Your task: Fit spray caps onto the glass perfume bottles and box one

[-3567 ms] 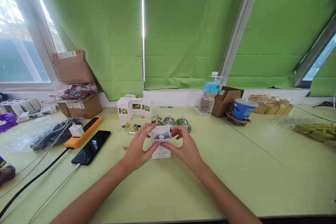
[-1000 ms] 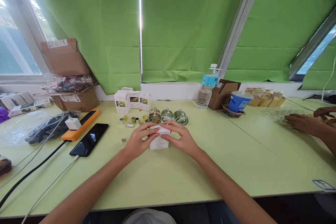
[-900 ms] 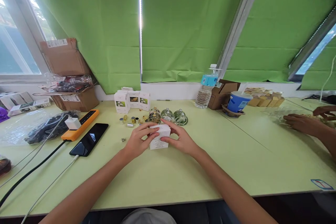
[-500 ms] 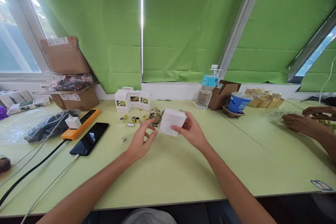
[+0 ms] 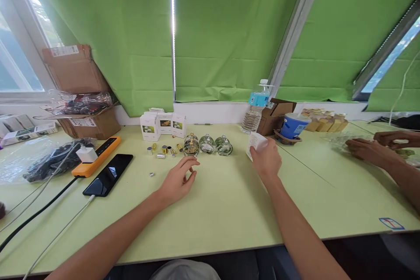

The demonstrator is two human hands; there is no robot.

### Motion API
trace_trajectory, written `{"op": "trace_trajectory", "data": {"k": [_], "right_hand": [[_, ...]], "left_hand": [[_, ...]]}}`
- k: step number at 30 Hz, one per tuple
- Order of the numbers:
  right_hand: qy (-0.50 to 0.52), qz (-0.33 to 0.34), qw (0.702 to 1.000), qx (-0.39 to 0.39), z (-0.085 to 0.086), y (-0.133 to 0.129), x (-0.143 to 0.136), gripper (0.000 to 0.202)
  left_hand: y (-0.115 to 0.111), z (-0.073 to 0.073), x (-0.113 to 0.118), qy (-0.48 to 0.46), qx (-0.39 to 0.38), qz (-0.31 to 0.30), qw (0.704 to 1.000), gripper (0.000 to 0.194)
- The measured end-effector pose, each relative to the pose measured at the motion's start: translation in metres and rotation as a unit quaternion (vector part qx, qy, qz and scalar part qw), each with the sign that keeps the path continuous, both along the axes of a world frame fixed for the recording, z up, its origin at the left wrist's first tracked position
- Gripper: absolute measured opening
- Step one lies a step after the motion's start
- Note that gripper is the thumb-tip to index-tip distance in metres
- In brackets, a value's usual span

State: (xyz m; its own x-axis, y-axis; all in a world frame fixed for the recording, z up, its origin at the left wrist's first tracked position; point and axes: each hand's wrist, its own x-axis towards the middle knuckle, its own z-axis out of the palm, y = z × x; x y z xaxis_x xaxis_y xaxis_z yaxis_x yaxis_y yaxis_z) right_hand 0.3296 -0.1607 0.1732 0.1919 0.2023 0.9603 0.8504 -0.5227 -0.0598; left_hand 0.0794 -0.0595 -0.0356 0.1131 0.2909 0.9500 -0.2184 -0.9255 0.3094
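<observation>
My right hand [image 5: 267,157] grips a small white box [image 5: 257,142] at the right of the middle of the table, in front of the water bottle. My left hand [image 5: 179,180] hovers over or rests on the table with its fingers loosely curved and apart, holding nothing. Just beyond it stand three round glass bottles in a row: a gold-tinted bottle [image 5: 191,144], a clear bottle [image 5: 207,144] and a greenish bottle [image 5: 223,145]. Several small gold and silver caps [image 5: 165,150] lie to their left, and a lone silver cap [image 5: 151,174] lies nearer.
White boxes [image 5: 150,127] stand behind the caps. A phone [image 5: 108,175], an orange power strip [image 5: 96,157] and cables lie left. A water bottle [image 5: 256,107], a blue cup [image 5: 293,125] and a carton [image 5: 278,113] stand at the back right. Another person's hands [image 5: 367,151] work at the far right.
My right hand has carried the white box to the right, away from my left hand, uncovering the glass bottles. My left hand has shifted slightly nearer to me.
</observation>
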Motion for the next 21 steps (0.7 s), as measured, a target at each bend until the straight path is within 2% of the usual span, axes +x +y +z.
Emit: {"op": "trace_trajectory", "data": {"k": [4,7,9,11,13,16,21], "right_hand": [[0.003,-0.013,1.000,-0.028,-0.005,0.008,-0.008,0.069],[0.003,-0.018,0.999,-0.051,-0.008,0.006,-0.015,0.083],[0.009,-0.009,0.998,-0.069,-0.009,0.002,-0.015,0.085],[0.028,0.028,0.995,-0.093,-0.010,-0.001,-0.012,0.079],[0.059,0.097,0.987,-0.116,-0.008,-0.003,-0.005,0.076],[0.087,0.178,0.974,-0.108,-0.003,-0.001,0.010,0.085],[0.054,0.155,0.984,-0.073,0.007,0.005,0.034,0.108]], "left_hand": [[0.000,0.000,0.000,0.008,-0.004,0.000,1.000,0.032],[-0.001,0.000,0.000,0.014,-0.005,0.007,1.000,0.033],[-0.001,-0.001,0.000,0.014,-0.005,0.011,1.000,0.034],[-0.002,-0.001,0.000,0.019,-0.008,0.011,1.000,0.035],[-0.002,-0.001,0.000,0.025,-0.014,0.010,1.000,0.036],[-0.001,-0.001,0.000,0.028,-0.014,0.012,0.999,0.036],[-0.002,-0.002,0.001,0.033,-0.003,0.015,0.999,0.037]]}}
